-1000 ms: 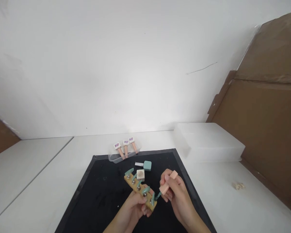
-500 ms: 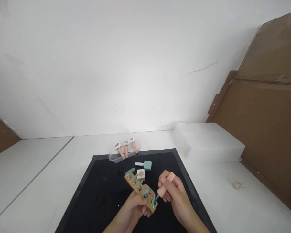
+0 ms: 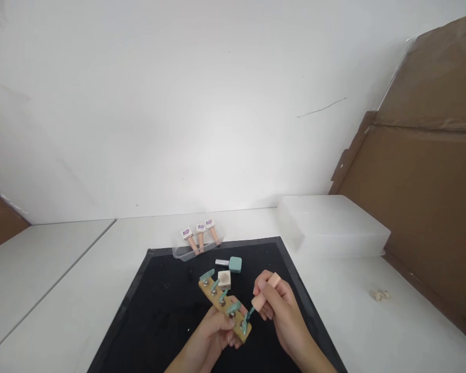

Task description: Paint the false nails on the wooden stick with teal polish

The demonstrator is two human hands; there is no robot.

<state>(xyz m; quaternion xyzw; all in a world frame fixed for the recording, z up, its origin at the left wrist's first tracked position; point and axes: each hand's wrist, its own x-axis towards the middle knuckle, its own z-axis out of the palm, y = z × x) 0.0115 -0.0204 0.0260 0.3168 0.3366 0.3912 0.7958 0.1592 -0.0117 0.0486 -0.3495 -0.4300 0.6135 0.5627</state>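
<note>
My left hand (image 3: 219,327) is closed around the lower part of a wooden nail-tip stand (image 3: 227,311), tilted down to the right. Several green nail tips (image 3: 233,307) stand on its round metal knobs. Between the fingers of my right hand (image 3: 277,305) is a nail polish brush (image 3: 265,293) with a pink handle. Its green-coated bristles meet the nail tip at the stand's lower right end. Just behind the stand sits a small white square block (image 3: 224,280) with a round mark on top. A green square bottle (image 3: 235,264) with a silvery cap lies on its side beyond it.
Three pink-handled bottles (image 3: 201,238) with white printed bases lie in a clear tray (image 3: 184,255) at the back. A black mat (image 3: 159,295) covers the work area. To the right are a translucent box (image 3: 334,225), small cream pieces (image 3: 380,295) and a cardboard panel (image 3: 419,207).
The brush tip has shifted slightly on the end nail tip. Both hands keep their holds, and the whole scene sits a few pixels further left.
</note>
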